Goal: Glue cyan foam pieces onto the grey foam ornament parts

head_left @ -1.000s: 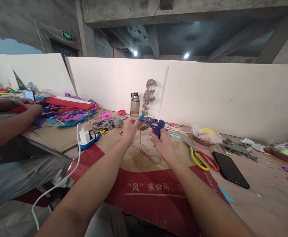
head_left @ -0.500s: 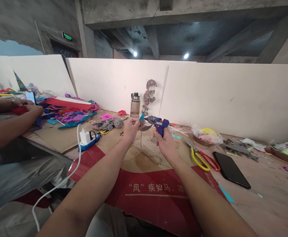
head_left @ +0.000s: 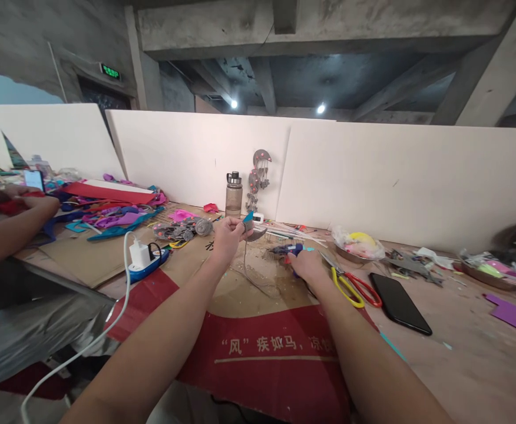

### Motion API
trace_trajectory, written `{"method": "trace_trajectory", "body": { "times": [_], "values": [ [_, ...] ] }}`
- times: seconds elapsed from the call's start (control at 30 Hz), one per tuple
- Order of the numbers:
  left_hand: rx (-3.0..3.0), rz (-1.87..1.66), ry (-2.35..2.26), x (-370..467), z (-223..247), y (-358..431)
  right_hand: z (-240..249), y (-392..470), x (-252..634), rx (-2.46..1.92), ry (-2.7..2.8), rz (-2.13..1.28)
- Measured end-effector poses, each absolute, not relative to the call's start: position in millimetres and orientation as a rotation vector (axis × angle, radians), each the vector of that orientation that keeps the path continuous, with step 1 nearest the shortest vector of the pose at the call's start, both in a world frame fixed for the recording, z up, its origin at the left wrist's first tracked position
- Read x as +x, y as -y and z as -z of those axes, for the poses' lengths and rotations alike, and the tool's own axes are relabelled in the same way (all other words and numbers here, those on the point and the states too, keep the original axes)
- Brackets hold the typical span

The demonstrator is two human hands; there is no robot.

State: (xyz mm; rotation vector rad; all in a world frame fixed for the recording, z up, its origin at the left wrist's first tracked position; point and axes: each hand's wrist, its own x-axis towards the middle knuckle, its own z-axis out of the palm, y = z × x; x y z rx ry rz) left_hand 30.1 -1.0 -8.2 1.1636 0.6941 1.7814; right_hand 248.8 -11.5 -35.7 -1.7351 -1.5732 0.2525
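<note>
Between the thumb and fingers of my left hand [head_left: 228, 237] is a grey crescent piece [head_left: 256, 235] with a small blue tip [head_left: 248, 217] sticking up. A thin grey cord [head_left: 247, 268] hangs from it to the cardboard [head_left: 235, 300]. My right hand [head_left: 306, 263] is closed around the blue glue gun [head_left: 287, 250], low over the cardboard at the right, its nozzle pointing left. Yellow-and-red handled scissors [head_left: 350, 285] lie just right of that hand. A grey hanging ornament with pink dots [head_left: 260, 176] is against the white board.
A water bottle [head_left: 234, 195] stands behind my left hand. A power strip [head_left: 147, 265] with a white cable is at the left; a black phone [head_left: 400, 303] and a bagged bowl [head_left: 357, 244] are at the right. Another person's arms [head_left: 15, 218] are at far left.
My right hand has lowered the glue gun and moved it away from the grey piece, down toward the cardboard. My left hand still holds the piece. The view has shifted slightly.
</note>
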Motion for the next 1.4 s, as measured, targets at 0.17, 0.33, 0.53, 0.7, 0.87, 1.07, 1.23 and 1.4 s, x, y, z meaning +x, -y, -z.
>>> {"method": "trace_trajectory", "body": {
  "times": [0.17, 0.33, 0.53, 0.7, 0.87, 1.07, 1.23, 1.4],
  "values": [
    [1.474, -1.814, -0.915, 33.3, 14.4, 3.7, 18.0, 28.1, 223.2, -1.524, 1.508, -0.196],
    [1.943, -1.849, -1.16, 37.2, 17.5, 12.1, 18.9, 42.1, 166.3, -0.814, 1.3, -1.031],
    [1.875, -1.776, -1.097, 41.0, 18.5, 13.1, 17.2, 51.4, 162.2, -0.737, 1.118, -1.238],
    [1.558, -1.643, -0.946, 47.6, 17.9, 12.8, 10.3, 45.1, 181.7, -0.963, 1.278, -0.851],
    [1.352, -1.531, -0.853, 55.4, 15.6, 18.4, 11.3, 36.8, 190.8, -1.063, 1.325, -0.624],
    [1.299, -1.506, -0.814, 56.5, 14.2, 21.0, 13.7, 31.8, 192.8, -1.064, 1.386, -0.597],
    [1.281, -1.471, -0.807, 56.7, 13.1, 22.2, 9.5, 36.1, 193.7, -1.121, 1.422, -0.551],
    [1.281, -1.443, -0.792, 57.2, 12.1, 23.4, 3.6, 42.6, 193.8, -1.166, 1.452, -0.503]
  ]
}}
